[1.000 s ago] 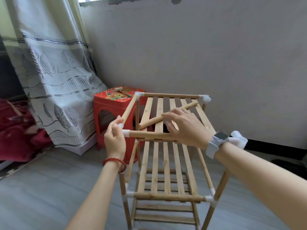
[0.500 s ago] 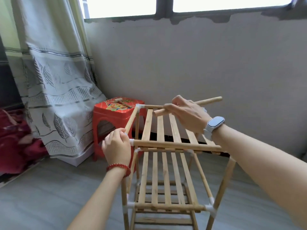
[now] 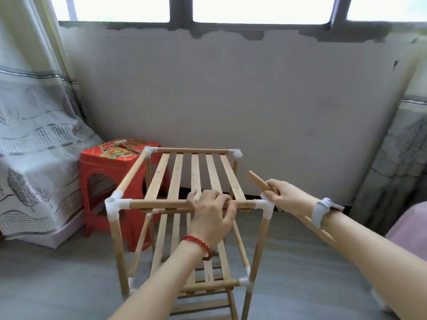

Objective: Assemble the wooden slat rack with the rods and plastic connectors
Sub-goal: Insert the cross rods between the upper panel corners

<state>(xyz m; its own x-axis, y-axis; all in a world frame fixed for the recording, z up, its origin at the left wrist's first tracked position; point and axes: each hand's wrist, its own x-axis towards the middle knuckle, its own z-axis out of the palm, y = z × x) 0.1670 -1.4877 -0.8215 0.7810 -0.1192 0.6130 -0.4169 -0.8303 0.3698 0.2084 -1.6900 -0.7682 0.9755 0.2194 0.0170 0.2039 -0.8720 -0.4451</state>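
The rack [image 3: 184,204] is standing right of the red stool [image 3: 111,181]. The left hand [image 3: 211,213] is curling over its front top rail; the right hand [image 3: 286,197] is gripping a loose rod [image 3: 258,180] at the front-right connector [image 3: 264,205]. The rod is likely light and stiff, best held mid-length. Its lower end is running behind the right forearm.

Bare floor [image 3: 300,273] lies open right of the rack [image 3: 196,179]. On its left the red stool [image 3: 104,181] stands close, with the curtain [image 3: 34,146] beyond. The wall [image 3: 231,100] closes off the far side.
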